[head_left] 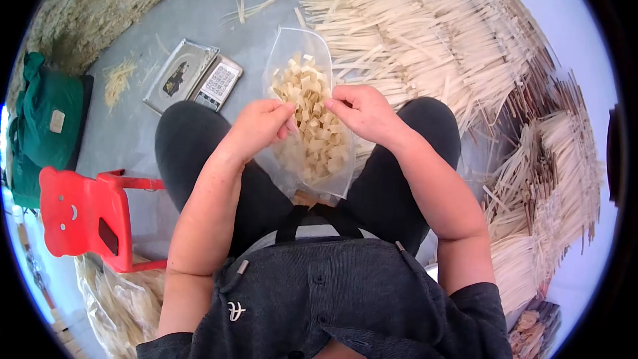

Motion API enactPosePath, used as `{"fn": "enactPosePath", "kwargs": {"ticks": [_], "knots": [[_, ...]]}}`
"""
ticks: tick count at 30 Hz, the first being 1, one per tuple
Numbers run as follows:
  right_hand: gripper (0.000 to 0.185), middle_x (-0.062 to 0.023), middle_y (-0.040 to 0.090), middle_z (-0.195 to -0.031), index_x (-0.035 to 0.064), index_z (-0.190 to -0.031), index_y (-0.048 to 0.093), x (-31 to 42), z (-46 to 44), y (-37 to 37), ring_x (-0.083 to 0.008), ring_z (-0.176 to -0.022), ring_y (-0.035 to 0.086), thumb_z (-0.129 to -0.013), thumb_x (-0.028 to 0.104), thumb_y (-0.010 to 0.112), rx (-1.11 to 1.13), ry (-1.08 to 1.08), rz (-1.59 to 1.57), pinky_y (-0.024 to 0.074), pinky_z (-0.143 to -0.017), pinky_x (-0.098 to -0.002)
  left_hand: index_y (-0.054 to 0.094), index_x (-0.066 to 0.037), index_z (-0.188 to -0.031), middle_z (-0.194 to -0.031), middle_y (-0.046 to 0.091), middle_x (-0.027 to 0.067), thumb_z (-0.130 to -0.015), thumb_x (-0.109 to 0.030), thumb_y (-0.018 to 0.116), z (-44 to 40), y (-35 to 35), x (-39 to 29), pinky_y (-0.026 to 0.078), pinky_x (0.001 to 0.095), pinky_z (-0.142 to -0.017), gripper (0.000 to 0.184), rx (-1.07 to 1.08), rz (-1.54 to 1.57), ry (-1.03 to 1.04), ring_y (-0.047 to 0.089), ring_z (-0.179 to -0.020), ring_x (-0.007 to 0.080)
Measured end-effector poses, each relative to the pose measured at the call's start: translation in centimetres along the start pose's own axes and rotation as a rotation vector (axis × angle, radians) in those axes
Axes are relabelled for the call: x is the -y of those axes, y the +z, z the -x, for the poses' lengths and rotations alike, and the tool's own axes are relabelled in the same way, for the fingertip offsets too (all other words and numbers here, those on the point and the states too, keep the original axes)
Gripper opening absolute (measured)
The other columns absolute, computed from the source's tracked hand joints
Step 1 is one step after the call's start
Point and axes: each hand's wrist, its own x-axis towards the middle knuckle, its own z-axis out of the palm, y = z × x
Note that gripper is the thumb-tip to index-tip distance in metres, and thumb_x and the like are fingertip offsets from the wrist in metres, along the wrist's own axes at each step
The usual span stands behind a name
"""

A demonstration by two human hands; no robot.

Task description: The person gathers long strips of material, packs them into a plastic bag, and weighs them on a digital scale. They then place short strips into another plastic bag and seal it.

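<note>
A clear plastic bag (pixel 282 43) lies between my knees, holding a heap of short, pale, curled strip pieces (pixel 319 136). My left hand (pixel 261 126) pinches the left side of the bag, fingers curled and thumb pressed in. On the opposite side, my right hand (pixel 364 113) grips the right edge of the bag between thumb and fingers. The bag's far end stands slack beyond my hands, and its near end rests over my lap. Some of the pieces are hidden behind my left fingers.
A digital scale (pixel 219 83) with a metal pan (pixel 174 80) stands ahead on the left. Bundles of long pale strips (pixel 412 33) cover the floor to the right. A red bear-faced chair (pixel 80 209) carrying a phone (pixel 107 236) and a green bag (pixel 50 123) are at left.
</note>
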Motion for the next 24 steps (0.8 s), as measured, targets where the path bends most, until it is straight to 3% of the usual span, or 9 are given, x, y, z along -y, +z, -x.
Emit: {"fn": "enactPosePath", "kwargs": {"ticks": [2, 6, 9, 11, 13, 16, 20, 22, 24], "knots": [[0.028, -0.0172, 0.062, -0.073, 0.0039, -0.079, 0.063, 0.2, 1.1, 0.7, -0.0361, -0.072, 0.061, -0.088, 0.030, 0.057, -0.009, -0.014, -0.126, 0.0477, -0.065, -0.0432, 0.064, -0.006, -0.073, -0.058, 0.053, -0.0020, -0.095, -0.033, 0.055, 0.9, 1.0, 0.1, 0.033, 0.0219, -0.045, 0.036, 0.033, 0.001, -0.011, 0.042, -0.048, 0.0058], [0.028, -0.0180, 0.062, -0.073, 0.0027, -0.079, 0.062, -0.7, 3.7, 4.6, -0.0371, -0.072, 0.060, -0.088, 0.029, 0.058, -0.045, -0.069, -0.074, 0.0461, -0.064, -0.0437, 0.064, -0.006, -0.072, -0.059, 0.054, -0.0016, -0.094, -0.033, 0.056, 0.8, 1.9, 2.0, 0.034, 0.0224, -0.044, 0.035, 0.057, 0.078, -0.068, 0.043, -0.047, 0.0063], [0.028, -0.0176, 0.061, -0.071, 0.0019, -0.080, 0.062, -2.1, 4.6, 6.2, -0.0336, -0.068, 0.060, -0.089, 0.028, 0.057, -0.097, 0.042, -0.272, 0.0462, -0.063, -0.0414, 0.064, -0.006, -0.072, -0.060, 0.055, -0.0011, -0.094, -0.032, 0.055, -0.5, 2.6, 2.4, 0.035, 0.0222, -0.045, 0.035, 0.065, 0.106, -0.064, 0.044, -0.048, 0.0065], [0.027, -0.0166, 0.059, -0.068, 0.0010, -0.081, 0.062, -2.4, 4.1, 5.4, -0.0280, -0.063, 0.058, -0.091, 0.026, 0.056, -0.092, 0.064, -0.368, 0.0455, -0.062, -0.0385, 0.065, -0.005, -0.073, -0.060, 0.055, -0.0009, -0.094, -0.032, 0.056, -1.7, 3.0, 2.0, 0.035, 0.0222, -0.045, 0.035, 0.064, 0.087, -0.038, 0.044, -0.048, 0.0067], [0.029, 0.0013, 0.051, -0.065, -0.0003, -0.074, 0.056, -2.2, 3.9, 5.2, -0.0082, -0.061, 0.042, -0.094, 0.021, 0.057, -0.062, 0.105, -0.446, 0.0388, -0.056, -0.0281, 0.066, -0.005, -0.074, -0.060, 0.055, -0.0008, -0.093, -0.032, 0.056, -2.4, 4.2, 1.6, 0.036, 0.0223, -0.046, 0.035, 0.065, -0.073, 0.010, 0.046, -0.049, 0.0069], [0.030, -0.0004, 0.049, -0.062, -0.0004, -0.073, 0.056, -2.0, 3.5, 6.3, -0.0083, -0.059, 0.042, -0.093, 0.022, 0.058, -0.129, -0.005, -0.497, 0.0387, -0.055, -0.0285, 0.067, -0.004, -0.074, -0.060, 0.056, -0.0007, -0.092, -0.033, 0.056, -2.5, 4.9, 1.2, 0.037, 0.0224, -0.046, 0.036, 0.091, -0.075, 0.029, 0.048, -0.050, 0.0070], [0.032, -0.0025, 0.050, -0.058, -0.0009, -0.073, 0.057, -0.8, 4.4, 3.9, -0.0101, -0.055, 0.043, -0.091, 0.025, 0.061, -0.040, 0.103, -0.327, 0.0390, -0.053, -0.0298, 0.067, -0.003, -0.070, -0.056, 0.055, -0.0002, -0.092, -0.033, 0.057, -2.1, 3.4, 2.0, 0.038, 0.0241, -0.048, 0.039, 0.009, -0.170, 0.077, 0.049, -0.050, 0.0074], [0.032, -0.0162, 0.060, -0.066, 0.0002, -0.075, 0.062, -0.8, 4.7, 3.6, -0.0288, -0.059, 0.057, -0.086, 0.030, 0.061, -0.018, 0.146, -0.139, 0.0467, -0.060, -0.0391, 0.067, -0.001, -0.071, -0.058, 0.058, 0.0026, -0.089, -0.031, 0.057, -0.9, 2.8, 0.9, 0.041, 0.0257, -0.051, 0.037, -0.031, -0.265, 0.080, 0.053, -0.053, 0.0099], [0.030, -0.0137, 0.061, -0.065, 0.0009, -0.073, 0.062, -1.0, 4.8, 4.1, -0.0257, -0.057, 0.057, -0.086, 0.028, 0.061, -0.057, 0.097, -0.159, 0.0469, -0.058, -0.0371, 0.068, 0.002, -0.072, -0.060, 0.061, 0.0054, -0.086, -0.029, 0.058, -0.6, 2.4, 0.9, 0.045, 0.0273, -0.054, 0.036, -0.072, -0.359, 0.088, 0.057, -0.056, 0.0123]]}}
